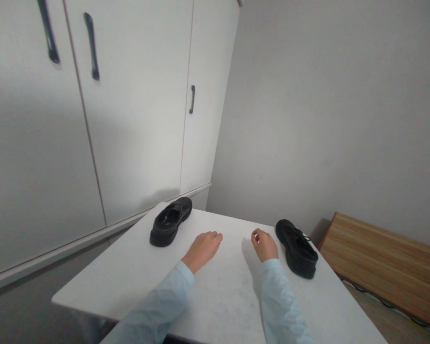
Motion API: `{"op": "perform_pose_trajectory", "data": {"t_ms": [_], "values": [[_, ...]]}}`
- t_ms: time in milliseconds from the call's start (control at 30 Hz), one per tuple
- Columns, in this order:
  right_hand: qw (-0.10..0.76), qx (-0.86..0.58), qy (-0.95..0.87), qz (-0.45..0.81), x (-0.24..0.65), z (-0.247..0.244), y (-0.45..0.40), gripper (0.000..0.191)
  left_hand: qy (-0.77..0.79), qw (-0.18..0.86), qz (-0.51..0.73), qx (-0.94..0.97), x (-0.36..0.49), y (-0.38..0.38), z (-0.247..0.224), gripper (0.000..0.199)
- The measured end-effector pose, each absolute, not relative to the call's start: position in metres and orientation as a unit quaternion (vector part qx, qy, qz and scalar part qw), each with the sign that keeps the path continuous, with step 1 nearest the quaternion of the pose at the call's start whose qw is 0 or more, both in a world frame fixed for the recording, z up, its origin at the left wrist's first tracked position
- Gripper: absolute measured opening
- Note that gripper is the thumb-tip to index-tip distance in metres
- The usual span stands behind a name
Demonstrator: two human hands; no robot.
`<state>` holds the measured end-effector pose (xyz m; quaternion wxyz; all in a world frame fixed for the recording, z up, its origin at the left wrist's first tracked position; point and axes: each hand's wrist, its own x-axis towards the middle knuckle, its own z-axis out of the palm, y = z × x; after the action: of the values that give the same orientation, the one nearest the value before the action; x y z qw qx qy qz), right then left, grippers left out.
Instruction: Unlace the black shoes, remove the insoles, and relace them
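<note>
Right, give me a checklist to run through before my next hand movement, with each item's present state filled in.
1. Nothing visibly held in the left hand or the right hand: ok.
2. Both shoes on the white table: ok, the left shoe and the right shoe rest on it.
3. Shoes upright, openings facing up: ok for both.
4. Shoes set next to each other: not ok, they lie towards opposite sides, with both hands between them.
5. Left hand apart from the left shoe: ok, a gap shows.
6. Laces on the right shoe tied: cannot tell, too small to make out.
</note>
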<state>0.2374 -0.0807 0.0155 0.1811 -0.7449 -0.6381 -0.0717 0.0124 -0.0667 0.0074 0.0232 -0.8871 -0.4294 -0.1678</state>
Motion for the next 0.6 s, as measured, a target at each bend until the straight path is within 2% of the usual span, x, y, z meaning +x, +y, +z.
{"op": "perform_pose_trajectory", "data": {"t_ms": [167,433,600], "values": [[0.202,-0.774,-0.575,-0.172,0.256,0.028,-0.087,0.018,-0.446,-0.022,-0.175,-0.878,0.006,-0.063,0.002,0.023],[0.253,-0.811,-0.464,-0.249,0.282,0.042,-0.1,0.024,-0.452,-0.032,-0.192,-0.87,0.0,-0.059,-0.004,0.024],[0.225,-0.856,-0.388,-0.258,0.295,0.038,-0.108,0.028,-0.446,-0.028,-0.199,-0.872,-0.003,-0.056,-0.006,0.023]]}}
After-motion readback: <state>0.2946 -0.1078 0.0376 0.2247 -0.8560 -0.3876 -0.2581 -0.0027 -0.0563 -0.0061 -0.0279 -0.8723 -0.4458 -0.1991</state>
